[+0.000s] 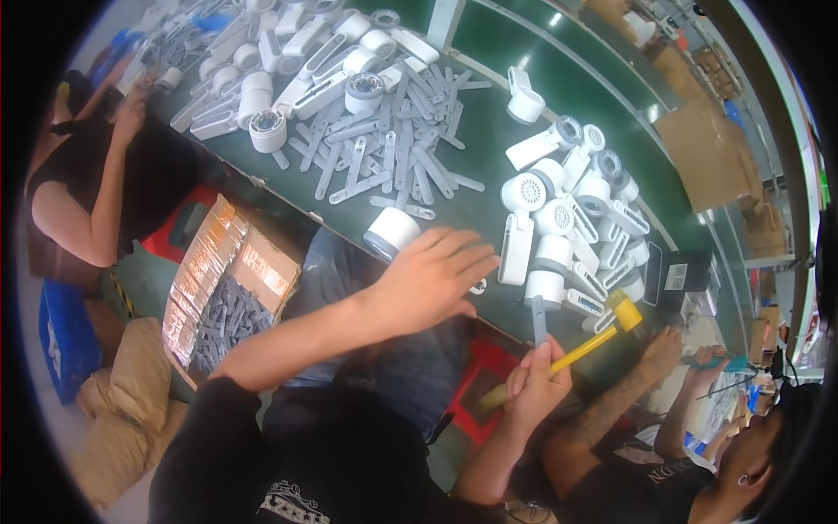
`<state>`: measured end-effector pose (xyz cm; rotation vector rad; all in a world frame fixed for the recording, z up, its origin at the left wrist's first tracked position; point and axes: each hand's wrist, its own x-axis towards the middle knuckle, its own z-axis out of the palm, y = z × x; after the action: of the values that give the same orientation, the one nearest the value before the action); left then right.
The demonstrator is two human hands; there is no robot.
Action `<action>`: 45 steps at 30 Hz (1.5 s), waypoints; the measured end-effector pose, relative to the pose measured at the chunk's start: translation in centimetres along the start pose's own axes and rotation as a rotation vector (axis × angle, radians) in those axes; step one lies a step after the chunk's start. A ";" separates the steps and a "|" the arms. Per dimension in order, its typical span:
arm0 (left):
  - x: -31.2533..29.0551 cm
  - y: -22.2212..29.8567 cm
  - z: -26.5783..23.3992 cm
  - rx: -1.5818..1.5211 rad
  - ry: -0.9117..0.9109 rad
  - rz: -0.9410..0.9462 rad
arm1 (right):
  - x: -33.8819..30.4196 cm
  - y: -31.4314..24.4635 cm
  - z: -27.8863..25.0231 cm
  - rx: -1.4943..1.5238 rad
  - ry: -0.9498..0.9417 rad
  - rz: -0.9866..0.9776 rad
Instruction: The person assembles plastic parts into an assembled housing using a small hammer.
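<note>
My left hand [436, 275] lies palm down, fingers stretched out, over a white handheld fan [393, 230] at the near table edge. The fan's round head shows beyond the hand; the rest is covered. In my right hand [534, 384] is a mallet [583, 351] with a yellow handle and yellow head. The same hand pinches a grey plastic strip [539, 320] that points up and away. A heap of similar grey strips [388, 144] spreads over the green table ahead. To the right is a group of white fans [552, 218] with round heads.
More white fans [301, 52] pile up at far left. A foil-taped carton [205, 266] of dark grey strips stands by my left arm. At right are a black box [690, 275] and a co-worker's arm [611, 397]; another person sits at left. Red stools [476, 384] are below.
</note>
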<state>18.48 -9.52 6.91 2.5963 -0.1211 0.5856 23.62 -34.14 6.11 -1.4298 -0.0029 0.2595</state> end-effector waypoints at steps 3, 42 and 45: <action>1.1 -1.3 2.5 -0.005 -0.126 0.027 | -0.1 -0.2 -0.6 -0.011 -0.003 0.005; -1.8 -7.8 -1.7 -0.147 0.114 0.171 | 6.7 -0.9 8.9 -0.388 -0.493 0.436; -2.0 -7.6 -1.8 -0.116 0.114 0.163 | 6.8 0.4 8.5 -0.307 -0.443 0.448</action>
<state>17.40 -1.98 4.20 2.4495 -0.3217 0.7598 28.81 -24.54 5.94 -1.6403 -0.0887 0.9765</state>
